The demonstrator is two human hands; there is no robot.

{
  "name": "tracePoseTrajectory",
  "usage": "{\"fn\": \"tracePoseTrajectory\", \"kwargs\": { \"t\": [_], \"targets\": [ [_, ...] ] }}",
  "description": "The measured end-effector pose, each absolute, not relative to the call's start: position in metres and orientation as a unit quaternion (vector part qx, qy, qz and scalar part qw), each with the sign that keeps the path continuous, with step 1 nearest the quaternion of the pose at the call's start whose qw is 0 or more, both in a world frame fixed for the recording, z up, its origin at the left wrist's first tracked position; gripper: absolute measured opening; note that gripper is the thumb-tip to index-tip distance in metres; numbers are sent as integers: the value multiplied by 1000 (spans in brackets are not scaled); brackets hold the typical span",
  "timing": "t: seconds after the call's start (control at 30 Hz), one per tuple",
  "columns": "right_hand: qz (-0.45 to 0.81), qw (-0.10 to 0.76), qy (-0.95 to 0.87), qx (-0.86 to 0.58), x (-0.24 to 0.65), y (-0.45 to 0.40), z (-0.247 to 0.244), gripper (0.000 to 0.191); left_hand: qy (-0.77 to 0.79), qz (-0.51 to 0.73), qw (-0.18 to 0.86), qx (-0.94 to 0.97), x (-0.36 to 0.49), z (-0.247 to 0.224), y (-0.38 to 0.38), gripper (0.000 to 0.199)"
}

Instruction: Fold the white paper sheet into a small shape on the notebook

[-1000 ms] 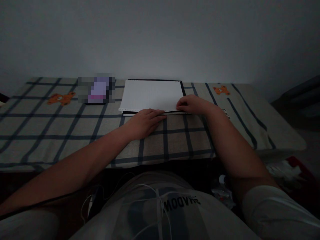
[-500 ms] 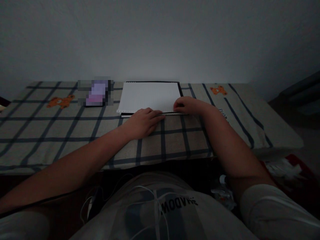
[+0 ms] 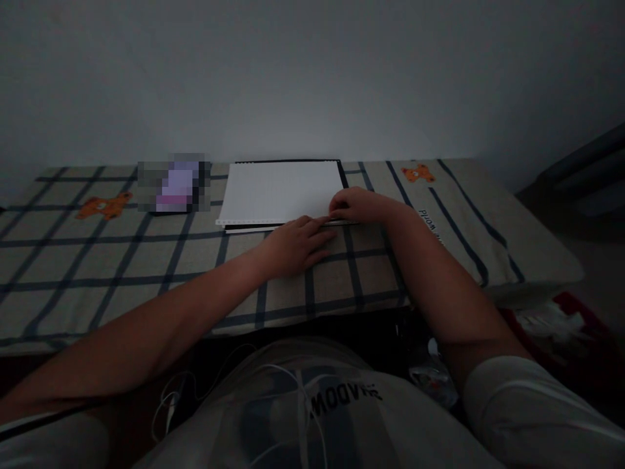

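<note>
A stack of white punched paper (image 3: 278, 192) lies on a black notebook cover (image 3: 343, 174), whose dark edge shows at the back and right. A row of holes runs along the paper's near edge. My left hand (image 3: 299, 247) rests at that near edge with fingers stretched out, the upper ones touching the paper and the lower ones on the cloth. At the near right corner, my right hand (image 3: 360, 204) has its fingers curled and pinched on the paper's edge; its fingertips are partly hidden. The fingertips of both hands nearly meet.
A phone (image 3: 176, 185), blurred out, lies left of the paper. A checked tablecloth (image 3: 195, 257) with orange bear prints covers the table, which meets a grey wall (image 3: 293, 78) behind. At the lower right stands a red bin (image 3: 581, 326) holding white plastic. A white cable (image 3: 170, 407) hangs near my lap.
My left hand has slid right along the near edge, closer to my right hand. The whole view has shifted slightly; the paper lies as before.
</note>
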State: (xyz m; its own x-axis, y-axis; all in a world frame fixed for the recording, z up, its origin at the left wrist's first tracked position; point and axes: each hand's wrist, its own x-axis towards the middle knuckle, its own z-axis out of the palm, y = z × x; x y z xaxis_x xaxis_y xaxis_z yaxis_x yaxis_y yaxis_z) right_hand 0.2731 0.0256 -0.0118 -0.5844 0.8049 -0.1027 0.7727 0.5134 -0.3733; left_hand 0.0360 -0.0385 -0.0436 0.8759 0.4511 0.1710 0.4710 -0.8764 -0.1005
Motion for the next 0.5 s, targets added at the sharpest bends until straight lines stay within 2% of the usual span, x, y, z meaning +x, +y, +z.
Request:
{"fn": "tracePoseTrajectory", "kwargs": {
  "t": [0.5],
  "targets": [
    [225, 18, -846, -483, 292, 26, -6, 25, -223, -47, 108, -968, 37, -40, -37, 54]
  ]
}}
